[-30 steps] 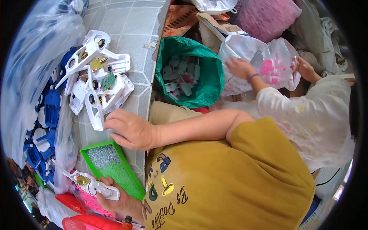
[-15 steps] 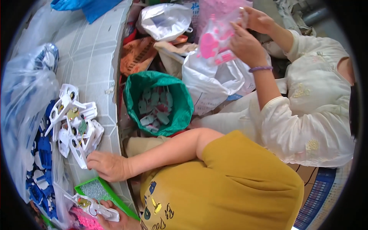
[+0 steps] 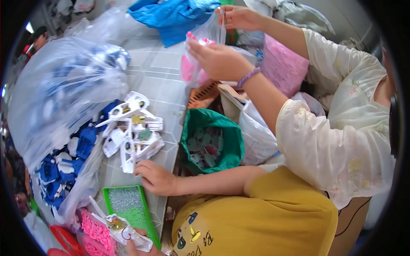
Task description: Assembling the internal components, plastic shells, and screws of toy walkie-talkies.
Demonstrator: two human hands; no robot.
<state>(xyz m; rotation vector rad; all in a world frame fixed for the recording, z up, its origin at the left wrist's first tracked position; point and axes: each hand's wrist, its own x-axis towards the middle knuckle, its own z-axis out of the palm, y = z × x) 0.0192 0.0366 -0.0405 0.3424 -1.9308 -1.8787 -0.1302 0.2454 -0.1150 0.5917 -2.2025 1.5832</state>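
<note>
My left hand [image 3: 145, 246] is closed round a white plastic housing [image 3: 128, 232] at the bottom of the view. A small circuit board with thin wires sits in this housing. My right hand [image 3: 158, 178], fingers curled, has its fingertips at the near end of a pile of similar white housings [image 3: 132, 128]; the pinch itself is partly hidden. Green and gold circuit boards show among the pile. Between my hands lies a green tray [image 3: 147, 217] with small silvery pieces, probably screws. Pink small parts [image 3: 96, 230] lie beside the held housing.
A large clear bag [image 3: 64, 94] and blue plastic parts [image 3: 55, 175] cover the left side. A green sack [image 3: 239, 147] of pale parts stands off the table's right edge. At the upper right, a co-worker's hands [image 3: 222, 62] hold a clear bag [image 3: 194, 64] with pink pieces.
The view has swung left, so the table appears further right. The co-worker's clear bag has moved to the table's far edge. My hands keep their places at the pile and the held housing.
</note>
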